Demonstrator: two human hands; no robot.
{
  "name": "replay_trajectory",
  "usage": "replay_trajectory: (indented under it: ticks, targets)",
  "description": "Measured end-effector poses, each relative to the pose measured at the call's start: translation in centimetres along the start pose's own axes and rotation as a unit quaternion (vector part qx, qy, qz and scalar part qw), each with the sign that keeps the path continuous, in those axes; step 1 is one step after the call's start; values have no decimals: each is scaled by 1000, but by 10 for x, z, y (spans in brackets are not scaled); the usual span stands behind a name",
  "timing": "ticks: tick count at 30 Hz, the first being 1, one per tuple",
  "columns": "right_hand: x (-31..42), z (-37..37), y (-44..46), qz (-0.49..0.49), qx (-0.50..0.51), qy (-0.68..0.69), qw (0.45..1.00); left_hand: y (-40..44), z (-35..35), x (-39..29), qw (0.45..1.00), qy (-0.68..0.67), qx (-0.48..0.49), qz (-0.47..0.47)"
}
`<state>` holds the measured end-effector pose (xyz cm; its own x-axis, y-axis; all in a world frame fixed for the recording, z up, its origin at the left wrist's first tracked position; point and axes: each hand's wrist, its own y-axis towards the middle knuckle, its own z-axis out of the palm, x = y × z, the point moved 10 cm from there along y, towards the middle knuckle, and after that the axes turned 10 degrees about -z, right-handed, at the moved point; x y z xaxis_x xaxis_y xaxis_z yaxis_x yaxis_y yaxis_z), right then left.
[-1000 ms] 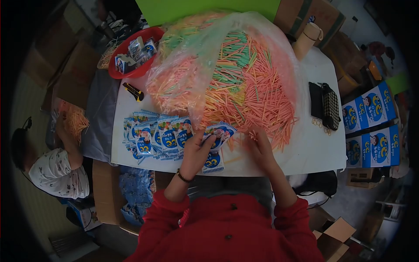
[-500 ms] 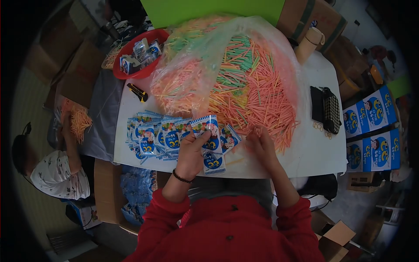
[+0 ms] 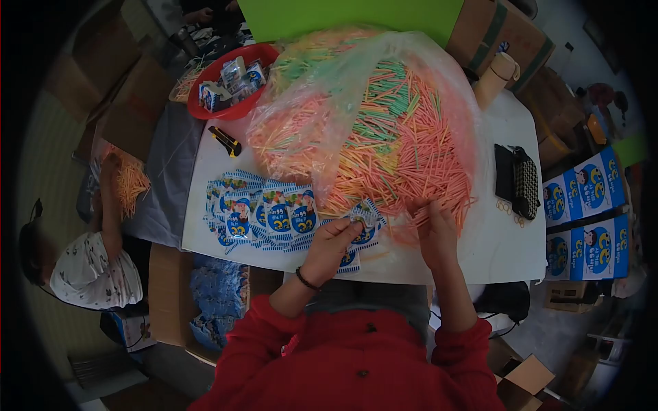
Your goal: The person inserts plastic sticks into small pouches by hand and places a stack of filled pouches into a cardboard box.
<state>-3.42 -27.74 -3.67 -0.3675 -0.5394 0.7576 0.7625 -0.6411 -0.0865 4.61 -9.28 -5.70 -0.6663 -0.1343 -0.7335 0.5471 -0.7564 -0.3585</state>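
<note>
My left hand (image 3: 330,248) is closed, thumb and fingers pinching a small blue-and-white printed packet (image 3: 370,236) near the table's front edge. Part of another packet (image 3: 349,262) shows below that hand. To its left, more such packets (image 3: 236,216) lie in an overlapping pile. My right hand (image 3: 439,240) is at the front edge of a large heap of thin pink, green and yellow sticks (image 3: 425,144), its fingertips closed around a few pink sticks. A clear plastic bag (image 3: 329,103) partly covers the heap.
On the white table (image 3: 473,250) are a box cutter (image 3: 225,142), a red basin (image 3: 194,103) of packets, a tan bottle (image 3: 497,77) and a checked pouch (image 3: 526,185). Blue-and-white boxes (image 3: 589,246) stand at right. Another person (image 3: 96,270) handles sticks at left. An open carton (image 3: 168,294) sits below.
My left hand has laid its earlier packet on the pile, moved right and gripped another. My right hand has shifted slightly right at the sticks. The whole view has shifted slightly.
</note>
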Motion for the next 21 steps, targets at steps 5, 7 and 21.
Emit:
replay_trajectory:
  ticks: [5,7,21]
  targets:
    - [48,83,-21,-99,153,-74,980,-10,29,-18,979,190,35,65]
    - [53,111,-30,-145,231,-106,956,-10,38,-24,972,215,33,87]
    - [31,131,-49,-236,375,-483,755,-15,47,-25,984,144,52,93]
